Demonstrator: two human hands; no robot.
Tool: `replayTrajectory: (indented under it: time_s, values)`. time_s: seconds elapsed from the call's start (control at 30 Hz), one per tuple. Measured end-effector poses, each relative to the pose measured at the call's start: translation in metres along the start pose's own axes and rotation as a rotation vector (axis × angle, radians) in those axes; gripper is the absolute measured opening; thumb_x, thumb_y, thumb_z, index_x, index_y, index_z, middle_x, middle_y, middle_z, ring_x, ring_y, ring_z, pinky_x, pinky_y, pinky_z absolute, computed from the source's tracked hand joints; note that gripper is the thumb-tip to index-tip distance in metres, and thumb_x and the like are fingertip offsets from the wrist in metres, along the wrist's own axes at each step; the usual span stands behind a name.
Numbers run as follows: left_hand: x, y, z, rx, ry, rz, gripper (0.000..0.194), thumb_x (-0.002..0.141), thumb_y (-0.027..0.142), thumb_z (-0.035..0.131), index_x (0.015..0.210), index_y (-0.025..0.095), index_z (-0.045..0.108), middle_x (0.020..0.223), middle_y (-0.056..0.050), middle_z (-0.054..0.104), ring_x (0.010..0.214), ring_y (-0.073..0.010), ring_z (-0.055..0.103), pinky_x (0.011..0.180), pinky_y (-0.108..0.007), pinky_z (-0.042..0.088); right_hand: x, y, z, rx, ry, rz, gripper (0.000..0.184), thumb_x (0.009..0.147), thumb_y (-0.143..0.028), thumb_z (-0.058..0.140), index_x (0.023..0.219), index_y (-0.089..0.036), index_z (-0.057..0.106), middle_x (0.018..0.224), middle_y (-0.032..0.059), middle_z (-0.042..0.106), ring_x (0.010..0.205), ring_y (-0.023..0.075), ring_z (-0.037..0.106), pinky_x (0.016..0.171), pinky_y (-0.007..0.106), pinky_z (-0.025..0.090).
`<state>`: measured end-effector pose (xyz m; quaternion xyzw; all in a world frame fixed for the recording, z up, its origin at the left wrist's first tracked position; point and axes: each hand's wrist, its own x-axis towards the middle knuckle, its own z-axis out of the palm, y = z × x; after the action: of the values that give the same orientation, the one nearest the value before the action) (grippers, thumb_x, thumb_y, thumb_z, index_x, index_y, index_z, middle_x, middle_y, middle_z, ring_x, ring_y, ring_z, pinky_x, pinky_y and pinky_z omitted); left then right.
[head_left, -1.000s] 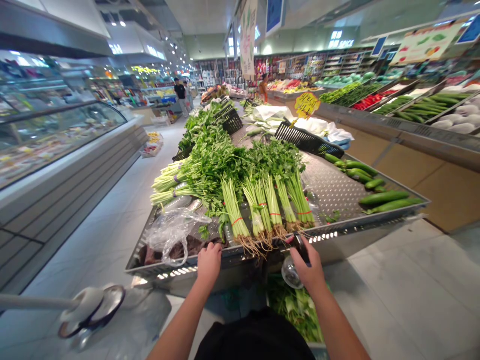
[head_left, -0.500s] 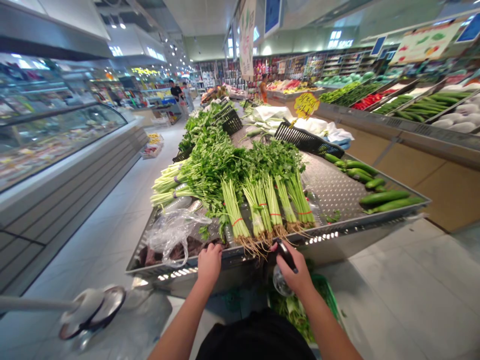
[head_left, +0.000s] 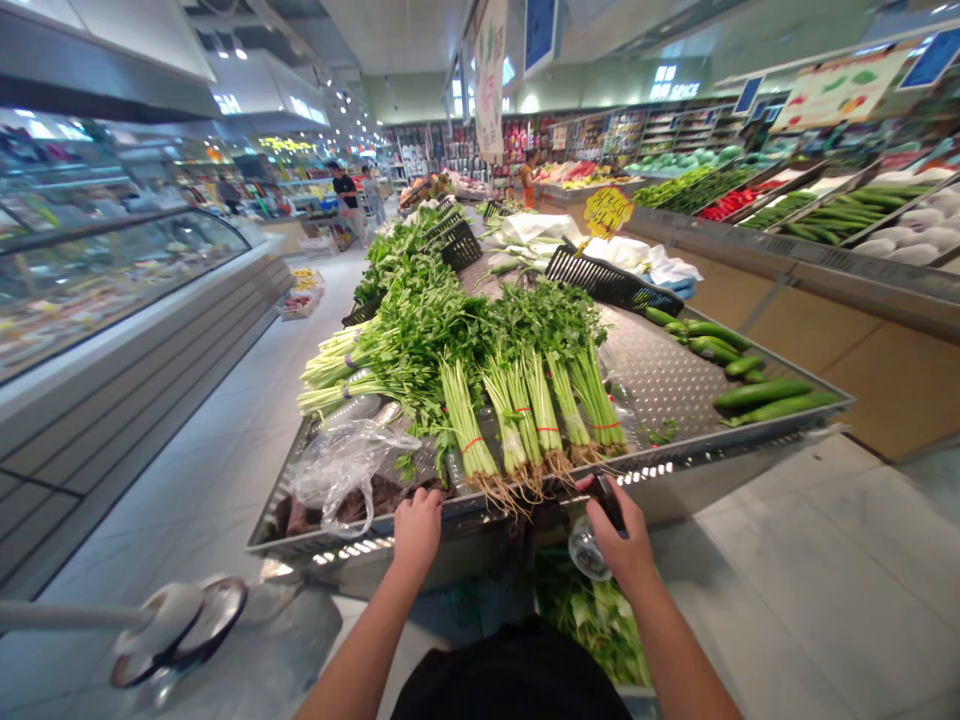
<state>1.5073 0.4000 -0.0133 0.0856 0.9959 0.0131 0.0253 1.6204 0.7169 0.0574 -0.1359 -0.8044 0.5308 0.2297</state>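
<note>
My left hand [head_left: 418, 525] rests at the front edge of the metal display stand [head_left: 675, 470], its fingers curled over the rim beside a crumpled clear plastic bag [head_left: 341, 465]. In my right hand [head_left: 624, 535] is a spray bottle with a black head [head_left: 606, 503] and a clear body [head_left: 589, 548], gripped just in front of the rim. Several bundles of celery [head_left: 469, 425], tied with red bands, lie with their roots toward me between the two hands. More leafy bunches [head_left: 337, 375] with purple bands are piled at the left.
Green cucumber-like vegetables [head_left: 765, 395] lie at the stand's right. Black baskets [head_left: 615, 280] and a yellow price sign [head_left: 607, 212] stand farther back. Below me is a crate of loose greens [head_left: 592, 620]. A glass counter [head_left: 127, 270] runs along the left; people [head_left: 345, 190] stand far off.
My right hand has moved right along the stand's front edge with the spray bottle. My left hand has stayed on the rim, and the vegetables lie as before.
</note>
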Motion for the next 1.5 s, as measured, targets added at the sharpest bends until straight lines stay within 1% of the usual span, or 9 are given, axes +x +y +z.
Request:
replayTrajectory:
  time_s: [0.37, 0.53, 0.63, 0.77, 0.83, 0.93, 1.03, 1.37, 1.5]
  values:
    - [-0.001, 0.001, -0.004, 0.009, 0.008, 0.013, 0.020, 0.104, 0.025, 0.053, 0.113, 0.024, 0.071, 0.113, -0.008, 0.068, 0.097, -0.0264, 0.065, 0.084, -0.036, 0.042, -0.023, -0.030, 0.039, 0.131, -0.451, -0.138, 0.018, 0.079, -0.018, 0.053, 0.089, -0.021, 0.068, 0.083, 0.0010, 0.070, 0.077, 0.0188, 0.064, 0.074, 0.027, 0.049]
    - [-0.002, 0.000, -0.002, 0.002, 0.013, 0.006, 0.020, 0.103, 0.025, 0.054, 0.114, 0.024, 0.071, 0.113, -0.008, 0.068, 0.098, -0.0264, 0.065, 0.085, -0.037, 0.042, -0.018, -0.021, 0.037, 0.079, -0.356, -0.074, 0.021, 0.079, -0.021, 0.053, 0.094, -0.020, 0.068, 0.085, 0.0011, 0.071, 0.080, 0.0201, 0.066, 0.076, 0.028, 0.050]
    - [-0.003, 0.000, -0.001, -0.001, 0.021, 0.003, 0.020, 0.104, 0.025, 0.053, 0.113, 0.024, 0.071, 0.112, -0.008, 0.069, 0.099, -0.0265, 0.064, 0.086, -0.037, 0.041, -0.011, -0.010, 0.026, 0.011, -0.246, -0.034, 0.016, 0.080, -0.026, 0.054, 0.088, -0.021, 0.067, 0.084, 0.0020, 0.072, 0.081, 0.0211, 0.066, 0.078, 0.029, 0.050]
    - [-0.004, 0.000, 0.000, -0.008, 0.032, 0.010, 0.021, 0.104, 0.025, 0.052, 0.113, 0.023, 0.071, 0.112, -0.008, 0.068, 0.099, -0.0267, 0.063, 0.087, -0.037, 0.041, -0.002, 0.000, 0.007, -0.061, -0.062, 0.037, 0.021, 0.080, -0.033, 0.055, 0.092, -0.021, 0.068, 0.086, 0.0026, 0.074, 0.081, 0.0221, 0.067, 0.079, 0.030, 0.051]
    - [-0.005, 0.001, 0.000, -0.012, 0.037, 0.015, 0.022, 0.104, 0.025, 0.051, 0.114, 0.023, 0.071, 0.112, -0.008, 0.068, 0.100, -0.0269, 0.063, 0.087, -0.037, 0.041, 0.000, 0.003, -0.001, -0.086, -0.024, 0.069, 0.021, 0.079, -0.033, 0.056, 0.091, -0.022, 0.069, 0.087, 0.0029, 0.075, 0.082, 0.0231, 0.068, 0.077, 0.030, 0.052]
    - [-0.006, 0.001, 0.000, -0.016, 0.041, 0.016, 0.022, 0.104, 0.024, 0.051, 0.115, 0.024, 0.070, 0.113, -0.009, 0.067, 0.100, -0.0271, 0.063, 0.087, -0.038, 0.040, -0.001, 0.005, -0.006, -0.089, -0.040, 0.071, 0.019, 0.078, -0.033, 0.056, 0.089, -0.022, 0.068, 0.085, 0.0029, 0.075, 0.084, 0.0241, 0.068, 0.078, 0.030, 0.052]
    - [-0.006, 0.001, 0.000, -0.014, 0.043, 0.012, 0.021, 0.104, 0.025, 0.051, 0.114, 0.023, 0.070, 0.113, -0.009, 0.067, 0.099, -0.0272, 0.062, 0.086, -0.038, 0.040, -0.004, 0.003, -0.001, -0.042, -0.086, 0.030, 0.020, 0.079, -0.031, 0.056, 0.091, -0.021, 0.068, 0.088, 0.0031, 0.075, 0.087, 0.0239, 0.068, 0.083, 0.031, 0.052]
    - [-0.006, 0.000, 0.000, -0.006, 0.047, 0.020, 0.021, 0.103, 0.024, 0.052, 0.114, 0.023, 0.071, 0.111, -0.008, 0.067, 0.098, -0.0264, 0.063, 0.087, -0.037, 0.041, -0.028, -0.022, 0.046, 0.108, -0.483, -0.081, 0.020, 0.075, -0.016, 0.051, 0.085, -0.021, 0.067, 0.082, -0.0001, 0.069, 0.079, 0.0185, 0.064, 0.076, 0.027, 0.048]
    - [-0.006, -0.001, 0.001, -0.011, 0.044, 0.017, 0.021, 0.103, 0.023, 0.054, 0.115, 0.023, 0.070, 0.113, -0.008, 0.068, 0.099, -0.0267, 0.063, 0.088, -0.037, 0.040, -0.029, -0.011, 0.050, 0.061, -0.442, -0.044, 0.019, 0.077, -0.017, 0.051, 0.088, -0.021, 0.066, 0.085, 0.0000, 0.071, 0.082, 0.0193, 0.066, 0.078, 0.027, 0.048]
